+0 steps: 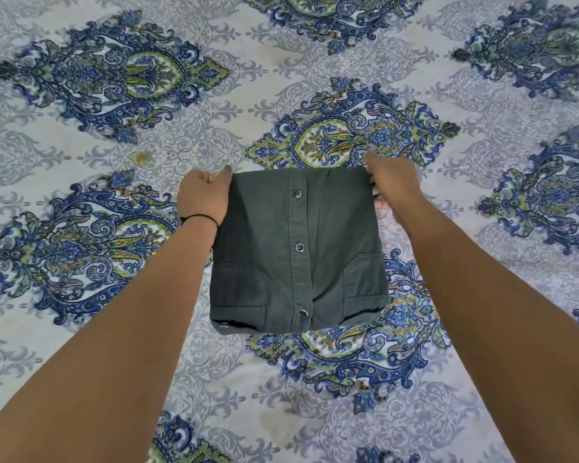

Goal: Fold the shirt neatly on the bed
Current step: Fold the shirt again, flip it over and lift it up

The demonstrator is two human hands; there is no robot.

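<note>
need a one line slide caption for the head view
Folded dark green shirt held at its far corners by the left hand and right hand, patterned bedsheet beneath.

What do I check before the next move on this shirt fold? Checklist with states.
1. Left hand grips shirt far-left corner: ok.
2. Right hand grips far-right corner: ok.
3. Far edge level between hands: ok.
4. Placket runs roughly down the middle: ok.
5. Near-left corner flush: not ok, under-layer with a snap peeks out.
6. Shirt resting flat on bedsheet: cannot tell.
</note>
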